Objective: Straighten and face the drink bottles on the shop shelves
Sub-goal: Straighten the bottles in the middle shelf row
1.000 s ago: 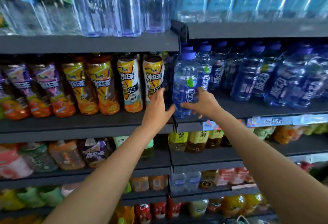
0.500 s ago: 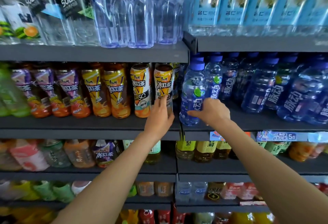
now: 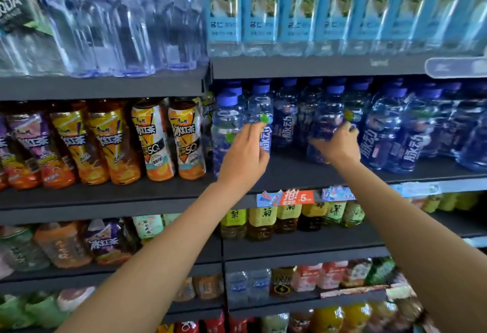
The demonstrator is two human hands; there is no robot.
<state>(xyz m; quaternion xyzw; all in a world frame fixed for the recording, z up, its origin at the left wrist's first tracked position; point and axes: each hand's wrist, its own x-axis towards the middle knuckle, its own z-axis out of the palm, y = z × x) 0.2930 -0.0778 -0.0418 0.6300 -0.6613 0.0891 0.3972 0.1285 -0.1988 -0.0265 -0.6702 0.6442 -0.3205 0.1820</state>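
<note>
Two hands were up at the middle shelf (image 3: 303, 171), both in the row of blue drink bottles. My left hand (image 3: 243, 154) had its fingers (image 3: 254, 128) curled round the second bottle (image 3: 261, 111) from the row's left end, holding it at the label. The first bottle (image 3: 228, 121), with its blue cap, stood touching this hand on its left side. My right hand (image 3: 336, 145) gripped another blue bottle (image 3: 328, 119) further along, fingers bent round its right side, thumb side hidden behind the bottle.

Both arms were stretched forward and upward, almost straight, wrists slightly raised, backs of the hands toward the camera.

I judged the main risk to be the crowding. The bottles stood very close together, so if I turned one, its neighbour could turn with it or be pushed backward, and the facing would be lost again. The first bottle stood near the shelf's front edge, just beside the left fingers; a careless move of the wrist could tip it off. The bottles to the right of the right fingers looked tilted in this wide view, though I could not tell whether they really leaned. Working two bottles at once also divided my attention, and smooth plastic could slip in the grip.

The iced tea bottles (image 3: 168, 137) stood well to the left of the left fingers, beyond the shelf divider.
</note>
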